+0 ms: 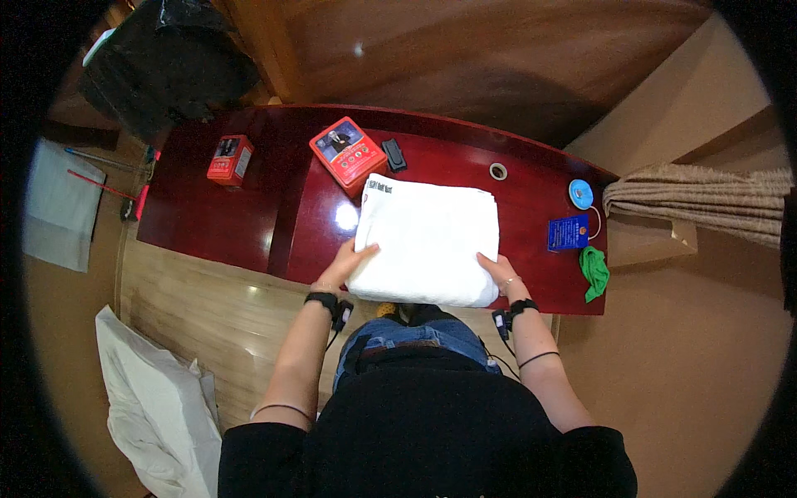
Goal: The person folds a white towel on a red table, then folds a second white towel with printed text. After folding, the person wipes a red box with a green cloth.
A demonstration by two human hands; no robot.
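A folded white cloth [429, 243], thick and squarish, with dark printing at its far left corner, is held level above the near part of a glossy dark-red desk [249, 246]. My left hand [348, 261] grips its left edge, thumb on top and fingers hidden underneath. At the right edge my right hand [498, 271] holds it the same way. Just beyond the cloth's far left corner stands a large red tin box [350, 159], with a small black object [394, 155] beside it.
A smaller red box [230, 160] stands on the desk's left. Toward the right lie a tape roll [498, 172], a round blue object [580, 194], a blue card [568, 233] and a green cloth [594, 274]. A gathered curtain [697, 196] hangs right; a white bag [155, 411] is at lower left.
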